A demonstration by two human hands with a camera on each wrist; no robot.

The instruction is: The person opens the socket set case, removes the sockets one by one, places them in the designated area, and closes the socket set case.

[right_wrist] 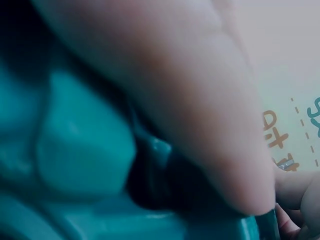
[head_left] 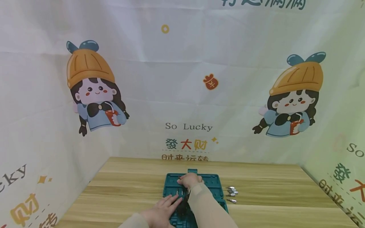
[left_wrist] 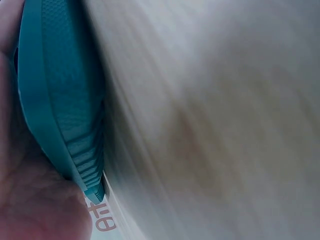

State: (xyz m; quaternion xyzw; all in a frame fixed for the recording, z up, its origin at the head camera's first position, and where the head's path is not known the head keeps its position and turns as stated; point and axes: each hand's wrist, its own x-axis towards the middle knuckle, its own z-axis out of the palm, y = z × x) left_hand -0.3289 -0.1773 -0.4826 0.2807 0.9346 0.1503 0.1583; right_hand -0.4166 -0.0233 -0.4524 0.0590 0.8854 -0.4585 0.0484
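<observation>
Head view: one teal plastic case [head_left: 211, 186] lying open and flat on the wooden table [head_left: 128, 186], near the front edge, squarely before the person. Left hand [head_left: 163, 209] spread flat on the near left part of the case, fingers straight, pressing down and gripping nothing. Right hand [head_left: 189, 181] reaching over to the far half, fingers curled down into the moulded slots; cannot tell whether a bit is pinched there, too small and hidden. Just right of the case, apart from it, four small metal bits [head_left: 232, 193] in a loose row on the bare wood.

Left wrist view: ribbed teal edge of the case [left_wrist: 65, 110] against the palm, table blurred beyond. Right wrist view: a fingertip [right_wrist: 240, 175] pushed into a dark recess of the case [right_wrist: 85, 155], nothing else plain.

Judged from this: case stiff, hard-shelled, fairly light, prone to slide on smooth wood, so best steadied by the rim or flat from above. Bits small, hard, smooth, likely to roll; best pinched at the thicker hex end
</observation>
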